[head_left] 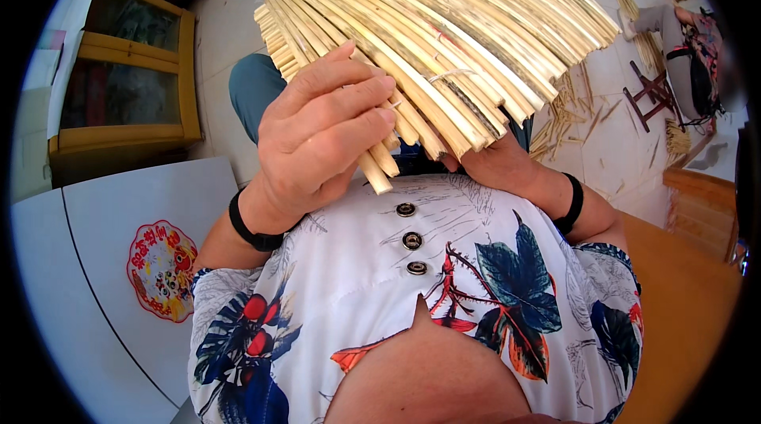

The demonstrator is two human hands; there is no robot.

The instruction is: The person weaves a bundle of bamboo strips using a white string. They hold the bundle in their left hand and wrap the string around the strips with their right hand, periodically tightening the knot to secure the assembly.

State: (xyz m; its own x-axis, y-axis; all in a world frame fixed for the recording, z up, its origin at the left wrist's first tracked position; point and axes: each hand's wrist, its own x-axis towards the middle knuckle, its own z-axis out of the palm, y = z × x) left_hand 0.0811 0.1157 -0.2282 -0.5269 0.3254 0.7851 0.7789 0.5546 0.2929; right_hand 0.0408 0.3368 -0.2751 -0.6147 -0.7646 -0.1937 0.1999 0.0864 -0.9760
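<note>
The mat [428, 36] of pale stalks is held up in front of the person's chest, above the lap, its far part running out of view at the top. Each stalk's long axis runs slantwise, from the far left down to the near right; the cut ends on that near side point toward the body and to the person's right, slightly fanned and uneven. Side by side, the stalks spread away from the hands. A pale thread [452, 74] crosses a few near the ends.

The left hand [317, 131] has its grip closed over the near-left stalks, fingers bent across them. The right hand [499, 162] is at the near ends, its fingers mostly hidden underneath, so how tight that grip is cannot be told. Loose stalks [567, 119] lie on the floor [626, 150] to the right.
</note>
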